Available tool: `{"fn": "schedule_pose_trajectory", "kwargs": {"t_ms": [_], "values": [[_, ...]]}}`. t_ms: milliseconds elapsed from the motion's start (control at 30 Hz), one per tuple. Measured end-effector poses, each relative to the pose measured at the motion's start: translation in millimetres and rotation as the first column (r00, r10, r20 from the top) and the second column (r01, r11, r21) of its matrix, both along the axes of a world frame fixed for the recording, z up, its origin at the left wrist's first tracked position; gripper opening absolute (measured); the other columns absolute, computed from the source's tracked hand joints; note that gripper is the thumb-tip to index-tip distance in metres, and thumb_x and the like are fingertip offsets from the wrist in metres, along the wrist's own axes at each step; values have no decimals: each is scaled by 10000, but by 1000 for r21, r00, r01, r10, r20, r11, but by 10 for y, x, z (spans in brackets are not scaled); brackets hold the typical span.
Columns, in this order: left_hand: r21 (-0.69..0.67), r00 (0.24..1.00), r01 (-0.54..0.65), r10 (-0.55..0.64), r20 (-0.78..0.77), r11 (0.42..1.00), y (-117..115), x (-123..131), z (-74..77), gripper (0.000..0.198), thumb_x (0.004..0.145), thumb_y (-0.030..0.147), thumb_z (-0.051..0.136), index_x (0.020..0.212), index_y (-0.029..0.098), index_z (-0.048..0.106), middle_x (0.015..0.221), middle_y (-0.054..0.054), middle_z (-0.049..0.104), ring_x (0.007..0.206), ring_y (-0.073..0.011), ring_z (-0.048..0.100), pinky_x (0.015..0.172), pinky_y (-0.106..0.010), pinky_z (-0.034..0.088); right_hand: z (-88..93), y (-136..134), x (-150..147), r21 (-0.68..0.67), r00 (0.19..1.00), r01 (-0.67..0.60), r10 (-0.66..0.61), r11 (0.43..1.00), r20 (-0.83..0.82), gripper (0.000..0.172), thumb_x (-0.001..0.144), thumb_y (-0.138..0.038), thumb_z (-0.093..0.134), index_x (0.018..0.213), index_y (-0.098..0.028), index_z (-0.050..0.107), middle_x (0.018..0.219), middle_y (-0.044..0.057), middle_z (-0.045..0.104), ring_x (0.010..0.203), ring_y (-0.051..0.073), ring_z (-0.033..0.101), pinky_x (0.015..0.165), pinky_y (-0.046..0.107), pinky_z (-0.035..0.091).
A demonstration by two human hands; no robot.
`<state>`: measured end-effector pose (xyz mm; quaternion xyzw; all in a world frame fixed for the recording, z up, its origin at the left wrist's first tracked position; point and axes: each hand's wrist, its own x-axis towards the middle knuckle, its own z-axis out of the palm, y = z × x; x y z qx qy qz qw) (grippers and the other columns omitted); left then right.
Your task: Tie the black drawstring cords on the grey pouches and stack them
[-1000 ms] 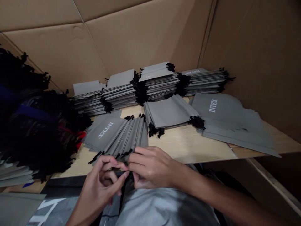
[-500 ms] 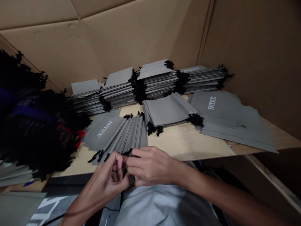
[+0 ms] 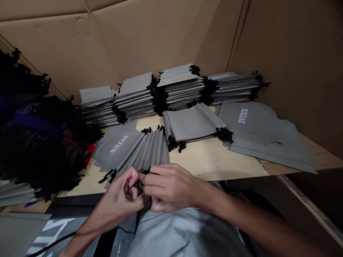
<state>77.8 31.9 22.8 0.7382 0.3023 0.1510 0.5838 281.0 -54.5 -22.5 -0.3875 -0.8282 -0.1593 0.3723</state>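
My left hand (image 3: 125,192) and my right hand (image 3: 167,187) meet at the table's front edge, just above my lap. Both have their fingers curled in and pinched on a black drawstring cord (image 3: 146,171), which is mostly hidden between them. Right behind the hands lies a fanned row of grey pouches (image 3: 147,151) with black cord ends. A grey pouch printed INTEX (image 3: 118,144) rests at the left of this fan. Farther right is a loose stack of grey pouches (image 3: 191,123) with bunched black cords at its corners.
Tall stacks of grey pouches (image 3: 184,94) line the cardboard wall (image 3: 166,35). Flat INTEX pieces (image 3: 257,132) lie on the right of the wooden table (image 3: 214,164). A big heap of black cords (image 3: 40,142) rises at the left, with grey sheets (image 3: 21,232) below it.
Both hands stay together at nearly the same spot, with the left fingers curled slightly tighter. The view has shifted a little; the pouches and stacks lie as before.
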Motion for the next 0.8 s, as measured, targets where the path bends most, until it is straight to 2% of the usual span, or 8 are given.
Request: {"fn": "schedule_pose_trajectory", "kwargs": {"t_ms": [133, 267, 567, 700, 800], "values": [[-94, 1000, 28, -29, -7, 995, 43, 3, -19, 425, 779, 97, 720, 808, 286, 340, 567, 187, 343, 407, -11, 243, 397, -92, 234, 1, 2, 4, 22, 998, -3, 5, 1000, -63, 78, 921, -159, 612, 880, -225, 622, 907, -8, 690, 879, 183, 562, 674, 352, 428], [-177, 1000, 22, -22, 1, 984, 80, 7, -18, 521, 808, 148, 812, 828, 291, 311, 542, 203, 378, 333, 6, 224, 341, -80, 204, 14, 1, -16, 21, 992, 18, -15, 1000, -126, 73, 905, -149, 620, 909, -216, 648, 926, 4, 726, 858, 185, 570, 676, 345, 438], [-337, 986, -128, 156, 59, 933, 5, 41, 33, 611, 800, 334, 958, 848, 263, 353, 687, 175, 498, 301, 55, 225, 308, -56, 170, 78, -15, -135, 87, 925, 118, -77, 989, -372, 142, 848, -115, 625, 924, -177, 727, 910, 19, 760, 780, 192, 570, 632, 333, 471], [-422, 978, -163, 204, 53, 892, -16, 56, 26, 605, 817, 379, 942, 861, 276, 348, 640, 184, 500, 302, 43, 173, 290, -55, 155, 65, -22, -152, 82, 904, 142, -96, 987, -416, 180, 869, -123, 632, 1002, -172, 743, 958, 33, 779, 798, 196, 599, 671, 331, 508], [-488, 966, -206, 257, 39, 848, -34, 65, 34, 558, 796, 359, 938, 877, 278, 391, 530, 199, 458, 311, 19, 131, 285, -56, 164, 68, -35, -171, 72, 894, 165, -118, 984, -431, 172, 881, -135, 651, 1020, -176, 743, 963, 40, 777, 799, 200, 603, 688, 330, 515]]}}
